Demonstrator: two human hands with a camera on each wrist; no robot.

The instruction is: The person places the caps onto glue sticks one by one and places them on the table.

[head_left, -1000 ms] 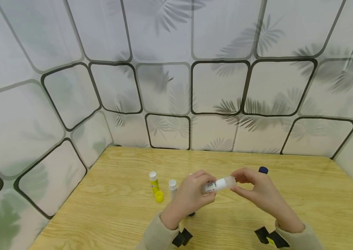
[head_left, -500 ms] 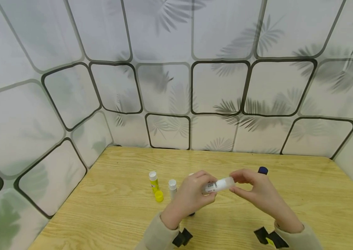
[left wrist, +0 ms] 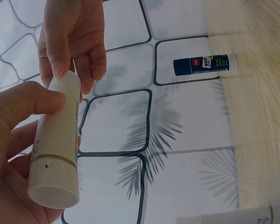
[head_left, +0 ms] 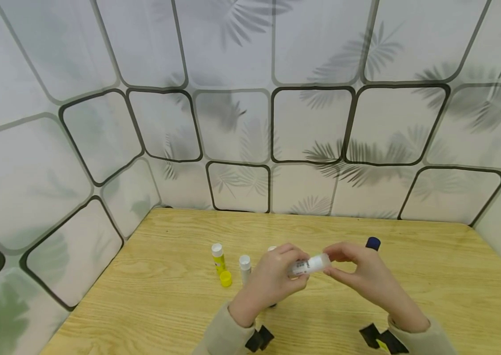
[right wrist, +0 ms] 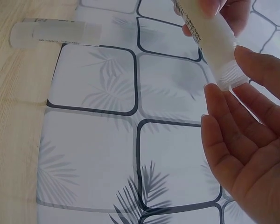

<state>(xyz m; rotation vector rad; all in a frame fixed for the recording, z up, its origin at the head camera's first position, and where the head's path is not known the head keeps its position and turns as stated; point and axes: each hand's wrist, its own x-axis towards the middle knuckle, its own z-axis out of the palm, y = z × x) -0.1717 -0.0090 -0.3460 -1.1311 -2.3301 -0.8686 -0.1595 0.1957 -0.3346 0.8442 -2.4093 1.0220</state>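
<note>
Head view: the left hand (head_left: 266, 278) grips a white stick (head_left: 314, 264) above the table (head_left: 144, 296); the right hand (head_left: 366, 268) pinches it at one end.

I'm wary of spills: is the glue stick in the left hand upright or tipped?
Tipped: the white glue stick lies sideways in the left hand, nearly crosswise to the navy glue stick standing on the table.

Head view evenly lit, edges stretched wide; wrist views dimmer, greyish, softer.
</note>
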